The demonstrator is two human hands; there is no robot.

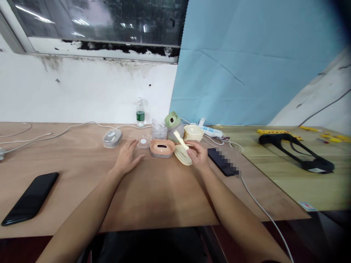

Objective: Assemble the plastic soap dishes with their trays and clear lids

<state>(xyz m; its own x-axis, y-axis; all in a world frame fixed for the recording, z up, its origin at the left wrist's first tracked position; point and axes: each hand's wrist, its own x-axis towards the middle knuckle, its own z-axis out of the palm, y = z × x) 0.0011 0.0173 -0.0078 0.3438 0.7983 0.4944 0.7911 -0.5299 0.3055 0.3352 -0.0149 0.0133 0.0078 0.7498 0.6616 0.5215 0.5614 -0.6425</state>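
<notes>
My left hand (127, 157) lies flat on the brown table (153, 193), fingers spread and empty, just left of an orange lid (161, 148) with a dark slot. My right hand (197, 155) is closed on a cream spatula (181, 140) that points up and to the left, above a cream lid (182, 154). Behind them stand a clear round lid (144, 141), a clear cup (159, 130), a green-topped grey container (173, 126) and a cream bowl (193, 132).
A grey lidded box (112, 138) and a water bottle (140, 113) stand further back. One black phone (30, 198) lies at the front left, another (222, 161) beside my right hand with a white cable. A power strip (211, 130) and a black strap (296, 149) lie to the right.
</notes>
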